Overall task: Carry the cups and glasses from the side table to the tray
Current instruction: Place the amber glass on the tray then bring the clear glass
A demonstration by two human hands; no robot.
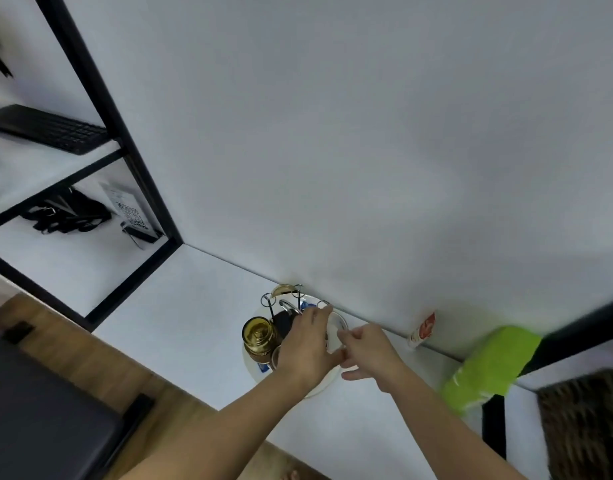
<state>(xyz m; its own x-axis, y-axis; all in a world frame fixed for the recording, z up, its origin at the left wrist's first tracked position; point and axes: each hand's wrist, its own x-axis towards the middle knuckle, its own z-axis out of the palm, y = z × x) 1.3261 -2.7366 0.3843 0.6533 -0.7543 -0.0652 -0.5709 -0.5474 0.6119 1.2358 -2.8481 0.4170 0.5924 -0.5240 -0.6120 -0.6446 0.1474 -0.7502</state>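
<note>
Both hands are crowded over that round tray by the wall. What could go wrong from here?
1. The left hand reaches past the gold jar; a wrist nudge might tip it.
2. The right hand pinches the clear glass at its rim, a grip that could slip.
3. The wire rack stands close behind and could snag fingers.

Tray (319, 388) at lower centre largely covered by both hands; clear glass (336, 329) behind them blurred, grip indeterminate. Keyboard (48, 131) cut off at left edge.
</note>
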